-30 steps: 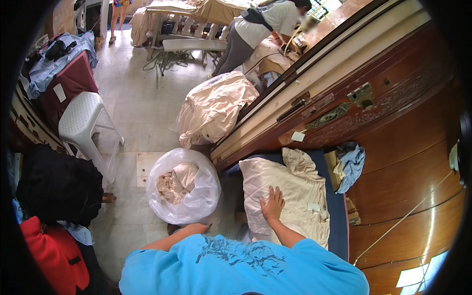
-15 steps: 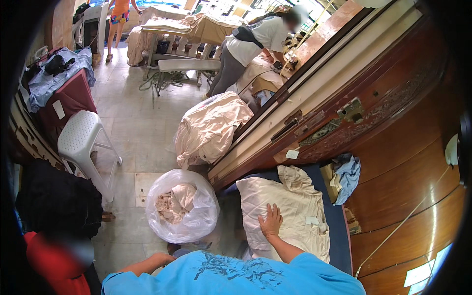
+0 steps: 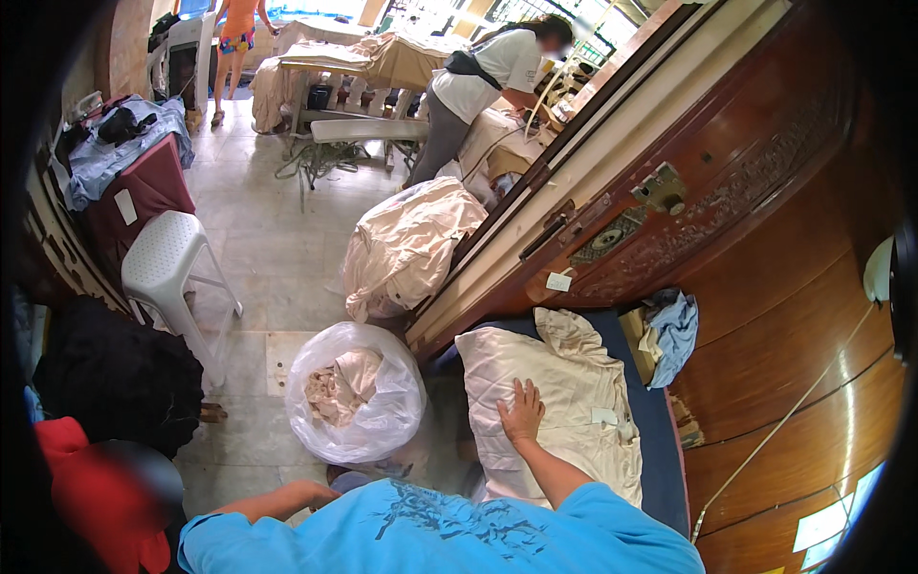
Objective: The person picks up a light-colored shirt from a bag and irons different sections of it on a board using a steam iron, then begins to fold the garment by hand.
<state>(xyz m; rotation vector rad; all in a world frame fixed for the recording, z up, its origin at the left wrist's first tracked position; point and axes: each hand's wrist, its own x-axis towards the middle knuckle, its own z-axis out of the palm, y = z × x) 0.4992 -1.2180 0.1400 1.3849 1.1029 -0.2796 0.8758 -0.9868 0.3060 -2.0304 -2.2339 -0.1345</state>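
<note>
My right hand [image 3: 522, 412] lies flat with fingers spread on a cream cloth garment [image 3: 574, 442]. The garment is laid out over a dark blue padded surface [image 3: 660, 459], one part bunched at its far end. A small white tag [image 3: 604, 416] shows on the cloth. My left hand [image 3: 311, 494] rests low by my leg, its fingers mostly hidden. Just beyond it stands a clear plastic bag [image 3: 306, 435] with crumpled cream cloth [image 3: 349, 378] inside.
A white plastic stool [image 3: 164, 251] stands left, near a black heap [image 3: 115, 383] and a red thing [image 3: 105, 497]. A wooden door [image 3: 708, 182] runs along the right. Beyond the doorway are a large cloth bundle [image 3: 411, 244] and a person [image 3: 478, 86] bending over cloth.
The whole view has shifted slightly. My right hand stays spread on the garment, and a bit more of my left forearm shows. The person beyond the doorway remains bent over.
</note>
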